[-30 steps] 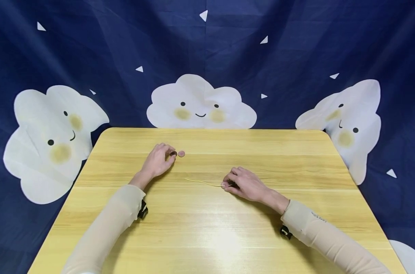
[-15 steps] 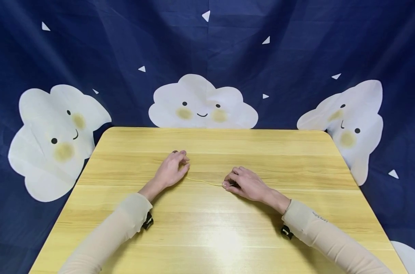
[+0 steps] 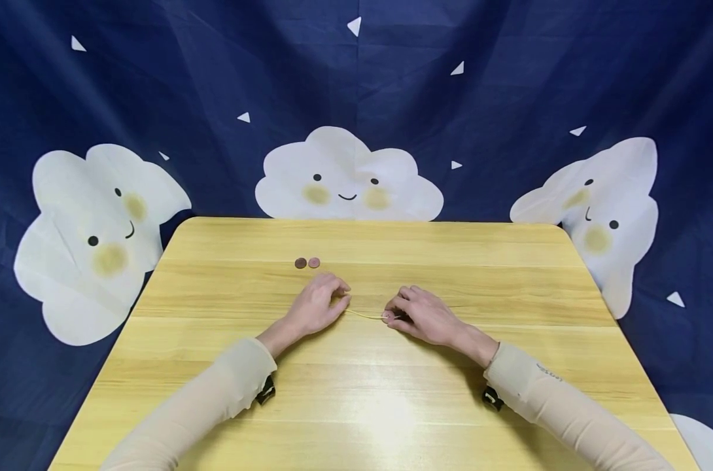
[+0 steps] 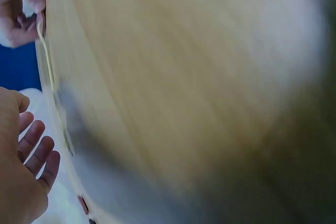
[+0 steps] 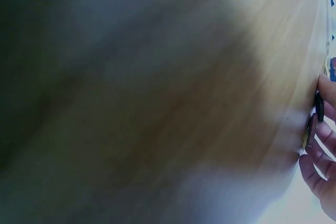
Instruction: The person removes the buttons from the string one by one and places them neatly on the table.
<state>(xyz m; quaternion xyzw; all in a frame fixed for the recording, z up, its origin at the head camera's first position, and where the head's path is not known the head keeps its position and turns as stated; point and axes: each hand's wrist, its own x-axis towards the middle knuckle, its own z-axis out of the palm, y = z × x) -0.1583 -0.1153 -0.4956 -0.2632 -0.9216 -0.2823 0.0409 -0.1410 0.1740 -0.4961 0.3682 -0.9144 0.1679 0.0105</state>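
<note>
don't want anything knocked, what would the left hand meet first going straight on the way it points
Most likely the yellow string, seen between the left hand and the right hand; depth is unclear, so the hand might pass just above it.

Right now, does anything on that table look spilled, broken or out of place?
Nothing stands out. The dark disc and pink disc lie side by side, and the yellow string shows no visible break where it runs toward the right hand.

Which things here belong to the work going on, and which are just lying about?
In use, it seems:
right hand
left hand
string
held pink disc
dark piece beside it

Lying about, perhaps for later:
loose dark disc
loose pink disc
</note>
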